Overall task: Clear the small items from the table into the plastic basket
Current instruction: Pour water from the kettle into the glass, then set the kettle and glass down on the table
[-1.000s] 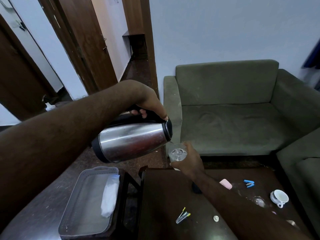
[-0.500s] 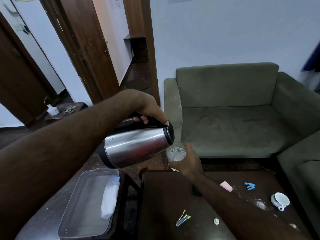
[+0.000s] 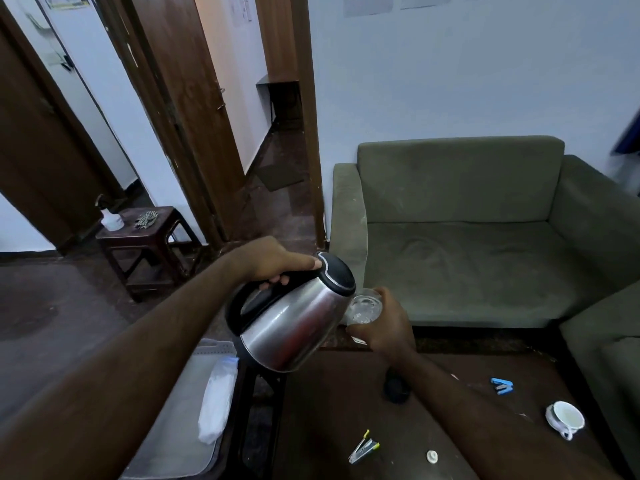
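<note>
**Kettle and glass held above the dark surface**

From the head camera, we are gripping the black handle of a tilted stainless-steel electric kettle (image 3: 294, 323) with our left hand (image 3: 273, 259), fingers curled round the handle and thumb lying along the edge of the black lid. Our right hand (image 3: 389, 323) is wrapping its fingers round a clear drinking glass (image 3: 363, 306), holding it just beside the kettle's spout, above the far edge of the dark brown wooden surface (image 3: 329, 427). The translucent grey plastic basket (image 3: 173, 445) is sitting to the left of the surface, with a white crumpled plastic bag (image 3: 216, 403) lying inside it. Still lying on the surface are a metal clip with yellow tips (image 3: 363, 448), a small white round cap (image 3: 432, 456), a blue stapler-like piece (image 3: 501, 385) and a white ceramic teacup (image 3: 565, 419). A small black object (image 3: 396, 389) is standing partly hidden behind our right forearm. An olive green fabric sofa (image 3: 467, 237) is standing beyond.
</note>
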Tool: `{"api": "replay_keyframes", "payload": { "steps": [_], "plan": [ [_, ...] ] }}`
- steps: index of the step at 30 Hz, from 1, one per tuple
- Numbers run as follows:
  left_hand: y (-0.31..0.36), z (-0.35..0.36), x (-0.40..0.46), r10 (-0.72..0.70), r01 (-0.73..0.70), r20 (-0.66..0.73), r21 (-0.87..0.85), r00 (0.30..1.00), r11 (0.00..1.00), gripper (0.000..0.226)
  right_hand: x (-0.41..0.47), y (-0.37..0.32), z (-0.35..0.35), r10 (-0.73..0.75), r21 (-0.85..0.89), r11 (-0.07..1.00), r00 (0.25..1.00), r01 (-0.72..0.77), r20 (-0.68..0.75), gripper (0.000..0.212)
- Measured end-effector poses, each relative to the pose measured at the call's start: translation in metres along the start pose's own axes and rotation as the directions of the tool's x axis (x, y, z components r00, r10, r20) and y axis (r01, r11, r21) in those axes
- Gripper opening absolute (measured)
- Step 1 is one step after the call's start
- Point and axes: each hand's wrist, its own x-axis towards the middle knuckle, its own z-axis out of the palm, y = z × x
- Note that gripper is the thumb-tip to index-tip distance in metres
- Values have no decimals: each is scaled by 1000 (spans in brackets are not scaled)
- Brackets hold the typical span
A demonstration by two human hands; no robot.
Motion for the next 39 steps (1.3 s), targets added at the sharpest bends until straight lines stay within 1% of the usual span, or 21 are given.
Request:
{"api": "replay_keyframes", "payload": {
  "steps": [3,5,8,10,13,16,21,23,24,26,30,35,39],
  "plan": [
    [-32,24,6,-61,35,-117,-216,991,976,66,10,9,4,0,-3,1000,1000,0,-1,88],
    [-54,46,12,-129,45,-198,-382,972,923,63,19,18,9,4,-11,1000,1000,-4,3,88],
    [-82,90,23,-240,40,-304,-541,922,840,62,34,36,21,-6,-29,1000,1000,6,-8,89],
    [-101,124,34,-333,35,-341,-650,879,759,61,44,55,33,7,-40,999,1000,-7,4,89],
    [-127,180,52,-475,56,-340,-764,812,643,59,55,90,53,54,-49,997,998,-53,32,78],
    [-153,234,79,-565,50,-359,-812,743,581,57,65,134,80,93,-66,994,993,-88,77,77],
    [-195,311,117,-643,18,-391,-846,658,533,71,76,211,133,87,-98,993,982,-71,169,82],
    [-208,338,125,-660,3,-381,-865,648,502,70,77,238,149,81,-109,992,978,-60,193,77],
    [-215,352,128,-668,0,-378,-871,641,492,67,77,251,157,79,-106,993,978,-60,192,72],
    [-227,375,132,-676,-4,-391,-867,625,497,60,76,271,170,72,-87,995,982,-58,175,60],
    [-241,404,136,-629,-23,-439,-831,642,556,49,77,297,189,84,-73,995,985,-74,150,55],
    [-248,420,139,-619,-54,-428,-848,658,528,44,76,319,199,90,-105,992,987,-76,132,62],
    [-248,422,140,-617,-55,-423,-850,663,524,38,76,328,203,100,-130,988,989,-86,112,69]
  ]
}}
